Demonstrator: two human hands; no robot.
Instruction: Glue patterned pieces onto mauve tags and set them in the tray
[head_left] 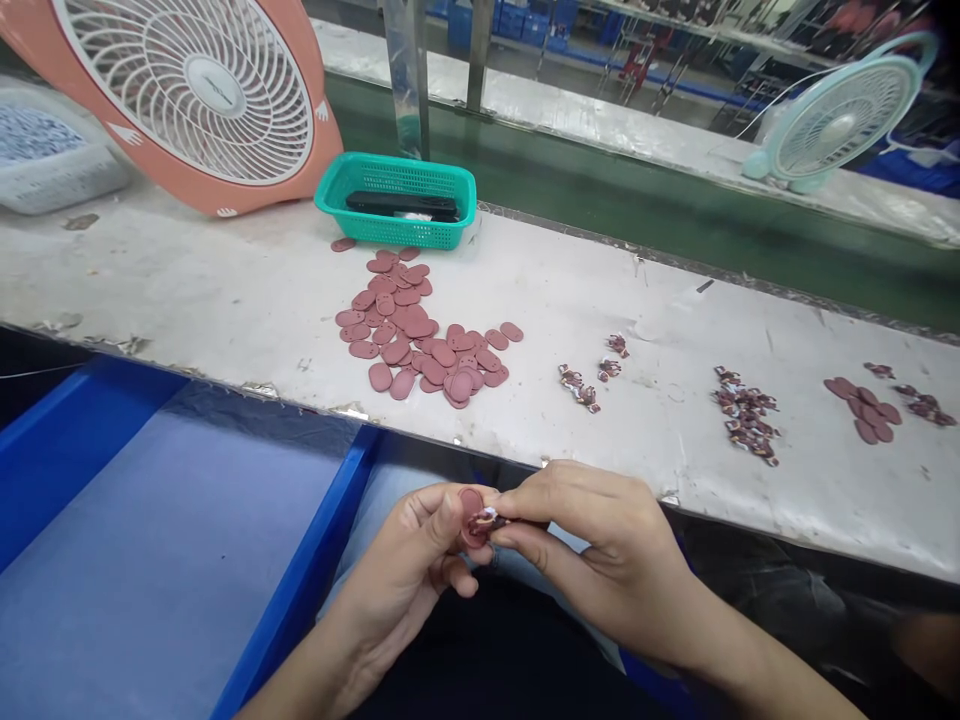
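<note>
Between thumb and fingers, my left hand [412, 560] grips a reddish-brown oval disc [470, 503] below the table's front edge. My right hand [600, 540] pinches a small painted figurine [486, 520], brown with white parts, against the face of that disc. The fingertips of both hands nearly meet there, and part of the figurine is hidden by them. On the table ahead lies a loose pile of similar oval discs [412, 322]. Right of it are several small figurines [579, 388], then a denser cluster of figurines [746, 415].
A green basket [397, 240] with dark items stands behind the discs, beside an orange fan [319, 150]. More discs [862, 408] and figurines [927, 405] lie at the far right. A blue tray [172, 520] sits below left. A pale green fan [840, 125] stands across the green belt [600, 190].
</note>
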